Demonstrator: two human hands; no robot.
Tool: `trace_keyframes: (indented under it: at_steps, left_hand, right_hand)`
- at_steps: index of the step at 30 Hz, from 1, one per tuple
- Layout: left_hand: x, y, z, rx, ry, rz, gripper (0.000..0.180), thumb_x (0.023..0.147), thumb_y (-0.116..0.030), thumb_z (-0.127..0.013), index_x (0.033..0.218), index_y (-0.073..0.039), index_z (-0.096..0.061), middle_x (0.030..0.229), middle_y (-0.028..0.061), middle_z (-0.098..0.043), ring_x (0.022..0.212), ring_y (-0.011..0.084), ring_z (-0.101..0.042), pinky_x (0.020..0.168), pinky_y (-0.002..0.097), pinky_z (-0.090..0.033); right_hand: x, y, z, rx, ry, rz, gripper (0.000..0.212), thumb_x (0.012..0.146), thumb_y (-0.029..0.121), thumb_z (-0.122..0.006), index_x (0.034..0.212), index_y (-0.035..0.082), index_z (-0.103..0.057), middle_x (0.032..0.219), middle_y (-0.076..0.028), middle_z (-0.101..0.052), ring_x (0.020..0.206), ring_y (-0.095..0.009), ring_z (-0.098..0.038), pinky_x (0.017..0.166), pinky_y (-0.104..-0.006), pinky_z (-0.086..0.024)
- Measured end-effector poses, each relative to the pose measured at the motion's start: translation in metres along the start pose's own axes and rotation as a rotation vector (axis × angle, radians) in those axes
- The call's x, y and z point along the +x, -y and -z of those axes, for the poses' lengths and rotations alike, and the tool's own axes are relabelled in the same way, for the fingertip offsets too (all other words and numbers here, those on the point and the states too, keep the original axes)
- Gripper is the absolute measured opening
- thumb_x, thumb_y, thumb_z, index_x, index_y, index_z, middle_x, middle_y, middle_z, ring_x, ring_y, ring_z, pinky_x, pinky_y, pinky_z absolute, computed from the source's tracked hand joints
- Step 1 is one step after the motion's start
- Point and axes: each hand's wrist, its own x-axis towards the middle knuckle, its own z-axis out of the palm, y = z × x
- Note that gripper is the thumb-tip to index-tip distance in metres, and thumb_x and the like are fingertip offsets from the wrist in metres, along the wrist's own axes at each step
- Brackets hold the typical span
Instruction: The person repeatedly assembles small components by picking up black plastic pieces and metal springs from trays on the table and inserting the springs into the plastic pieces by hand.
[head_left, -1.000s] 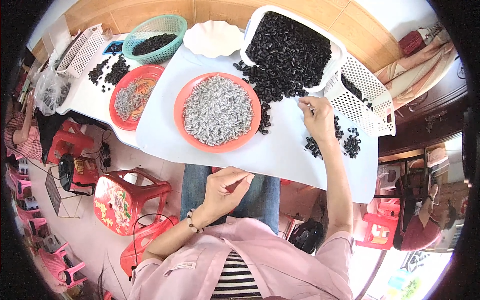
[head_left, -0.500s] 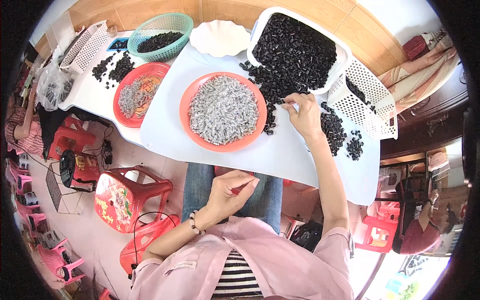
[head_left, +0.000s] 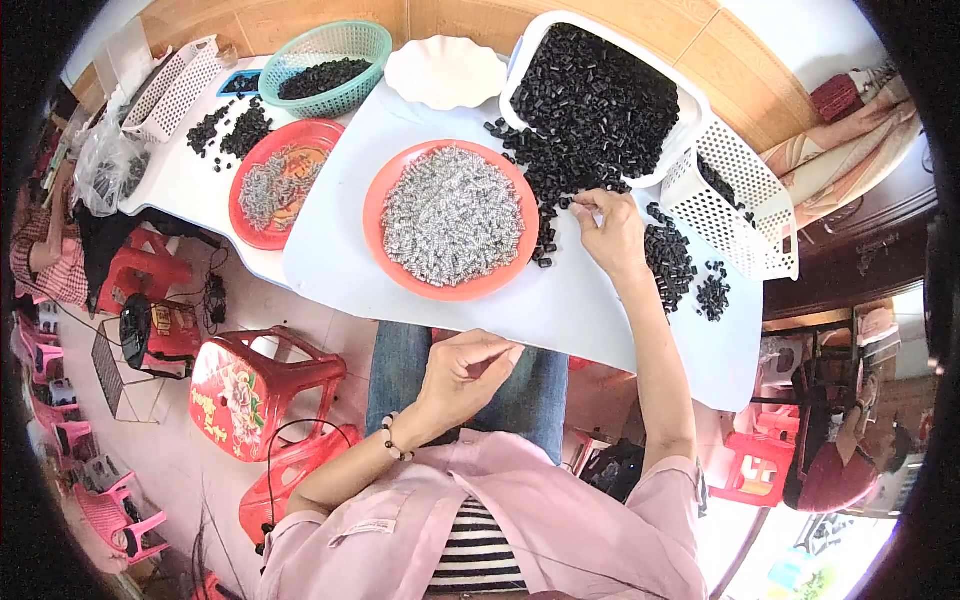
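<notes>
The person's right hand (head_left: 612,232) has thumb and forefinger nearly closed at the edge of the black pieces (head_left: 600,110), heaped in and before a white tray (head_left: 692,98); whether it grips one cannot be told. The left hand (head_left: 465,385), by the table (head_left: 590,300) edge, has thumb and fingertips close together, any contents hidden. Beyond sits a red dish (head_left: 373,215) of silvery pieces (head_left: 455,215); a red stool (head_left: 208,395) stands on the floor (head_left: 185,470).

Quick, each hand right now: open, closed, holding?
Left hand: fingers closed, contents unclear.
Right hand: fingers pinched at the small black pieces, hold unclear.
</notes>
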Motion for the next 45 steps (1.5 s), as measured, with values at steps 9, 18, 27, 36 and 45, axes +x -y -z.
trace_keyframes:
  at_steps: [9,18,27,36,45]
  left_hand:
    - [-0.001,-0.001,0.0,-0.053,0.037,0.084,0.017,0.089,-0.004,-0.068,0.105,0.0,-0.073,0.093,0.0104,-0.072,0.08,0.0117,-0.065,0.072,0.0238,-0.051]
    - [-0.003,-0.018,0.006,-0.077,-0.119,0.004,0.025,0.088,-0.005,-0.071,0.112,0.002,-0.07,0.092,0.0107,-0.07,0.074,0.0099,-0.064,0.066,0.0231,-0.052]
    - [-0.007,-0.018,0.019,-0.111,-0.284,-0.164,0.027,0.092,-0.015,-0.069,0.113,0.002,-0.069,0.09,0.0131,-0.07,0.077,0.0176,-0.067,0.067,0.0278,-0.052]
    - [-0.012,-0.019,0.038,-0.411,-0.358,-0.066,0.019,0.094,-0.005,-0.066,0.11,0.004,-0.07,0.094,0.01,-0.07,0.078,0.0099,-0.067,0.069,0.0215,-0.054]
    - [-0.023,-0.013,0.049,-0.585,-0.451,0.014,0.022,0.097,-0.006,-0.061,0.115,0.002,-0.069,0.104,0.0099,-0.069,0.085,0.0122,-0.067,0.077,0.0237,-0.056]
  right_hand:
    - [-0.003,-0.008,0.0,0.029,-0.002,-0.025,0.012,0.083,0.01,-0.071,0.094,0.006,-0.072,0.086,-0.011,-0.072,0.081,-0.029,-0.064,0.075,-0.0384,-0.051]
    - [-0.062,0.065,0.044,0.671,0.233,-0.265,0.014,0.089,0.006,-0.067,0.1,0.0,-0.072,0.084,-0.005,-0.072,0.076,-0.006,-0.06,0.072,-0.0231,-0.048]
    - [-0.101,0.155,0.059,0.43,0.275,0.125,0.018,0.075,-0.004,-0.073,0.092,0.002,-0.071,0.087,-0.008,-0.068,0.084,-0.024,-0.059,0.077,-0.0337,-0.048]
    - [-0.079,0.17,0.049,0.506,0.307,0.151,0.021,0.075,-0.003,-0.074,0.096,0.003,-0.072,0.089,-0.007,-0.069,0.083,-0.019,-0.058,0.074,-0.0306,-0.046]
    - [-0.04,0.158,0.013,0.199,0.18,0.216,0.022,0.078,0.0,-0.073,0.099,0.006,-0.072,0.089,-0.008,-0.07,0.083,-0.026,-0.058,0.075,-0.0349,-0.048]
